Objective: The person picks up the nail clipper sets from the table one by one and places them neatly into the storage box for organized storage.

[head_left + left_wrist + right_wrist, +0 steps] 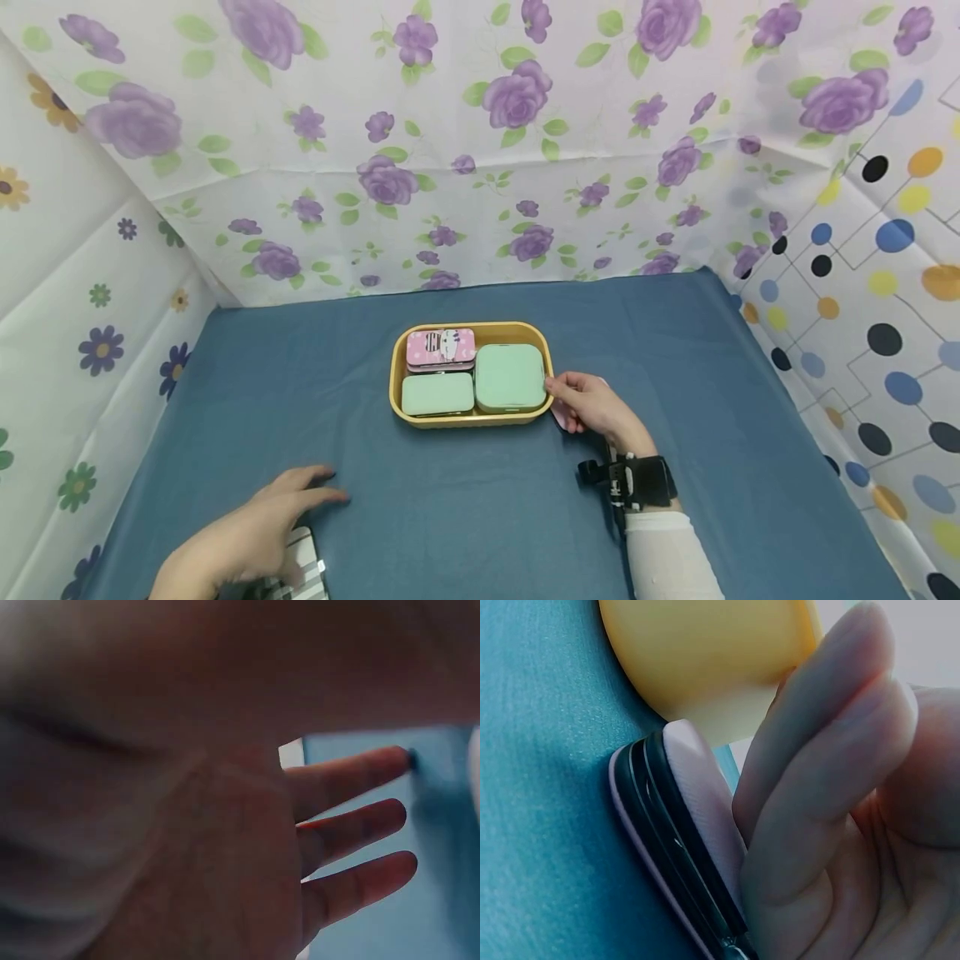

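Note:
At the right end of a yellow basket [465,422], my right hand [596,408] pinches the rim with its fingertips, while the other fingers curl outside it. A pink case with black edges [697,765] lies on the cloth beside the basket, partly hidden under this hand. In the basket sit a square green tin [510,377], an oblong pale green tin [437,393] and a pink tin with a cartoon picture [441,346]. At the lower left, my left hand [247,525] has its fingers spread above a black-and-white checked flat case [306,554], which it partly covers.
A blue cloth [465,508] covers the table. Flowered curtains [390,175] rise along the back and left, and a dotted curtain [862,333] borders the right. A black wrist strap with a camera [633,483] is worn on the right arm.

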Demonstrator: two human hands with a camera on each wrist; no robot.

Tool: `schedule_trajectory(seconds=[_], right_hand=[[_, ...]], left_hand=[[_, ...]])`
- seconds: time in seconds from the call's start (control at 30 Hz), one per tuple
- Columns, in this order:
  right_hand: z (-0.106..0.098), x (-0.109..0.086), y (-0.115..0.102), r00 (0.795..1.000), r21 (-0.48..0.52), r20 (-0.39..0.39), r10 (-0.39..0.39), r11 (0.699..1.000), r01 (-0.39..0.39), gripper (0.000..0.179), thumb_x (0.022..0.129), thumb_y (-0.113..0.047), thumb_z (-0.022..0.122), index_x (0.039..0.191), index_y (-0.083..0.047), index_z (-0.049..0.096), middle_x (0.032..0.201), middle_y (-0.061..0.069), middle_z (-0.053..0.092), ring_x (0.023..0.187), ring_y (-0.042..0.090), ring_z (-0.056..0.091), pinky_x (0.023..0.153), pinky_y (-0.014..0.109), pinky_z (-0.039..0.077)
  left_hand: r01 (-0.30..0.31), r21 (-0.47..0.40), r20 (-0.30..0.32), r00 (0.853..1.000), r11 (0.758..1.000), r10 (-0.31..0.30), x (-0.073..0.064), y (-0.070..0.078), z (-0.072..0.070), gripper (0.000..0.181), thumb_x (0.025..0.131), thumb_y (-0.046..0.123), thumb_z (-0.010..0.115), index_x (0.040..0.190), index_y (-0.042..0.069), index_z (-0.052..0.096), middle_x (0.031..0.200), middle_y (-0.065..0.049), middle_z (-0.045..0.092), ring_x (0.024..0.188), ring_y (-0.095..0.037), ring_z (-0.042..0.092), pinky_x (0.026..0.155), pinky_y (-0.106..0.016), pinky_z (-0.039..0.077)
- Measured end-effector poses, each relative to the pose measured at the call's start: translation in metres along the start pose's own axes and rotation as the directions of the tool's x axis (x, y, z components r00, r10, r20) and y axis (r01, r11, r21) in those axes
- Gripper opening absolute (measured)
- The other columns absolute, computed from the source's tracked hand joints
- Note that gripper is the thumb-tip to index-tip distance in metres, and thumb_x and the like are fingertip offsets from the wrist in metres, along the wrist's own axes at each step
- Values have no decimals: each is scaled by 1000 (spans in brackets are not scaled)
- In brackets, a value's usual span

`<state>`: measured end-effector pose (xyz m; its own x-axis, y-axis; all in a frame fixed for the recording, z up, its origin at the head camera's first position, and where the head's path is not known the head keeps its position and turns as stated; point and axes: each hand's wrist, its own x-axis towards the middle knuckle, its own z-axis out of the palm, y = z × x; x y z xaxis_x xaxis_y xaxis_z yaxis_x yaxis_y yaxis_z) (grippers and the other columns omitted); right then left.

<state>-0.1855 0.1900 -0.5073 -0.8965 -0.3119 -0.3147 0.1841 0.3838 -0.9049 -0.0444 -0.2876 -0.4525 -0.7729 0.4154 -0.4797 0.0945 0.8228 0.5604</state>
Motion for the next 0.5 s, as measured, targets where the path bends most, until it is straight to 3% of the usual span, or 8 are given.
schedule_trajectory(seconds=[0.13,0.3,0.4,0.5], right_hand=[[1,1,0,1000,-5,6,-11,1000,11,53,107,-53,62,98,-1,65,66,6,59,55,16,56,52,30,50],[1,1,0,1000,-5,7,-7,1000,7,52,107,-52,61,99,0,65,67,7,59,55,16,57,52,29,49],[1,1,-1,1000,-4,4,-4,1000,4,52,107,-52,62,99,-1,65,67,7,59,55,16,57,53,30,50],[1,1,-2,1000,-4,1,-1,1000,1,52,107,-53,62,99,-3,66,67,7,60,56,17,57,53,30,50]], left_hand=[[-21,26,-19,1000,999,22,-7,-9,9,100,49,32,109,140,26,69,163,-21,37,146,-55,34,104,-80,35],[-9,44,-25,1000,999,10,-12,-16,16,107,49,47,108,145,27,65,166,-24,31,146,-57,31,99,-81,36],[10,14,-32,999,1000,-9,-13,-19,17,101,50,42,109,141,30,67,166,-24,31,146,-58,31,99,-81,36],[-7,9,-53,999,1000,7,-15,-23,17,84,51,42,106,126,36,70,163,-22,36,143,-55,36,96,-79,38]])
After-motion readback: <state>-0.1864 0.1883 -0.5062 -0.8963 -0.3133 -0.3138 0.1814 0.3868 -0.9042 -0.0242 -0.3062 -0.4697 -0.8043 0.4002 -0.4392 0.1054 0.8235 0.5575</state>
